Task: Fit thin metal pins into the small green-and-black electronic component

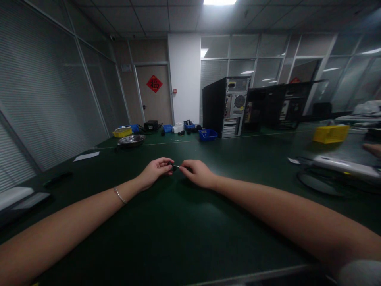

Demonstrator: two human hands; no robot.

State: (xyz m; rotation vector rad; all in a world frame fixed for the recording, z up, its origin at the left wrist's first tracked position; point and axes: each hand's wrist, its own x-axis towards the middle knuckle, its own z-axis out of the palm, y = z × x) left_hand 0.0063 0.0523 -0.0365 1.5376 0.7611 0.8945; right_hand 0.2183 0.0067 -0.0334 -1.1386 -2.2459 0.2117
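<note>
Over the dark green table (pixel 190 222), my left hand (pixel 156 170) pinches a small round black part (pixel 174 167) between thumb and fingers. What kind of part it is, I cannot make out. Close on its right, my right hand (pixel 198 171) is closed on a thin, light metal piece (pixel 177 166) whose tip meets the black part. Most of that piece is hidden by my fingers, so I cannot tell if it is a tool or a pin.
A metal dish (pixel 131 140) and a blue bin (pixel 207 135) stand farther back, before a black computer tower (pixel 222 107). To the right are a yellow bin (pixel 331 134), a cable (pixel 309 184) and another person's hand (pixel 373 149). Paper (pixel 86 156) lies at left.
</note>
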